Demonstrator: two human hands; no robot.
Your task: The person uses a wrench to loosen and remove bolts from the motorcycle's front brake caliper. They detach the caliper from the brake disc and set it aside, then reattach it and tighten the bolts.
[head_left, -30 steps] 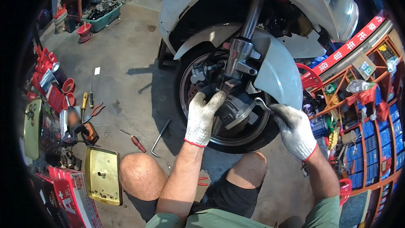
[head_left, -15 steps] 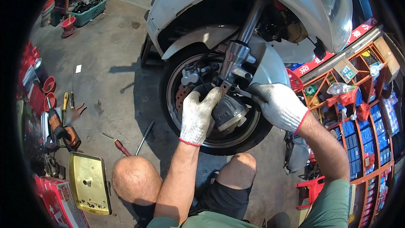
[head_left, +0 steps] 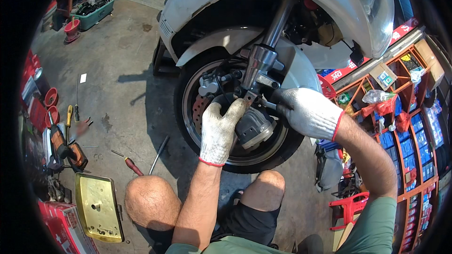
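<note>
A scooter's front wheel [head_left: 273,162] and silver fork leg [head_left: 263,61] are in front of me. My left hand [head_left: 219,129], in a white knit glove, is closed with thumb and fingers on a small metal bracket [head_left: 249,98] at the fork's lower end. Close by on the right, my gloved right hand [head_left: 308,113] grips a wrench [head_left: 268,105], whose far end meets the bracket. Just below them hangs a grey metal housing [head_left: 254,129]. A brake caliper [head_left: 208,86] sits left of the fork. The fingertips of my right hand are partly hidden.
On the floor at left are a red-handled screwdriver [head_left: 133,165], a metal rod [head_left: 160,154], an orange power drill [head_left: 59,141] and a yellow metal tray [head_left: 98,235]. Orange shelves [head_left: 400,136] with blue boxes and a red stool [head_left: 346,211] stand at right.
My right wrist and forearm have swung slightly down and right, the wrench turning a little with them. My left hand keeps its hold on the bracket. The whole view has shifted slightly.
</note>
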